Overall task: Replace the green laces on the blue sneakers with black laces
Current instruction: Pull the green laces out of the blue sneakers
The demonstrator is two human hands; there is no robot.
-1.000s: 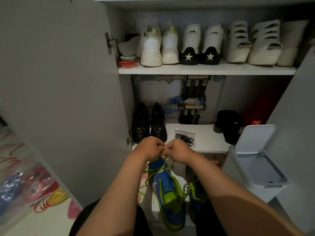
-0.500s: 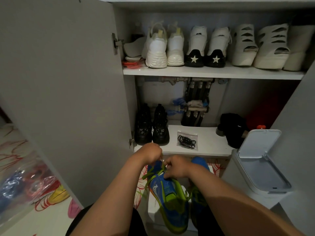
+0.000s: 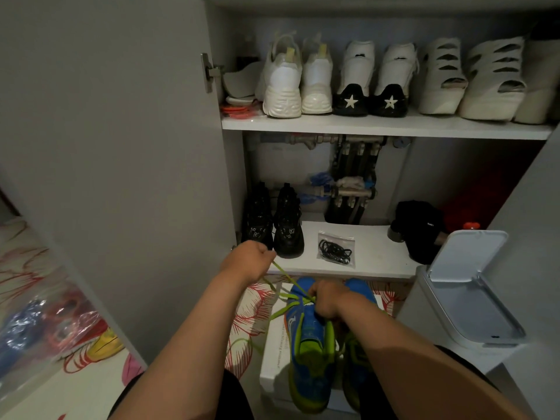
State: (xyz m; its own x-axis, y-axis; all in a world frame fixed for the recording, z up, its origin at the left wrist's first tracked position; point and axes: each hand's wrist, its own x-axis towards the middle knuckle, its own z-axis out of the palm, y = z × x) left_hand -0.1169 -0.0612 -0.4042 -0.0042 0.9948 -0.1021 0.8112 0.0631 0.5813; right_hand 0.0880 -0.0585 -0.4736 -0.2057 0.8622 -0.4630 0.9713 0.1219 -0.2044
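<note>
Open cupboard, floral floor [image 3: 251, 316]. Sneakers [image 3: 309, 353] lie on a white box [image 3: 275, 353], its print unreadable. Left hand [image 3: 251, 260] pinches the green lace [image 3: 288, 281]; right hand [image 3: 325, 300] grips the sneaker.

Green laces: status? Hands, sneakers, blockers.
Left hand shut on green lace, pulled taut. Right hand pins blue sneaker. Bagged black laces unopened on shelf. Nothing blocking.

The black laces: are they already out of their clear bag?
No, the black laces lie coiled inside the sealed clear bag on the lower shelf.
</note>
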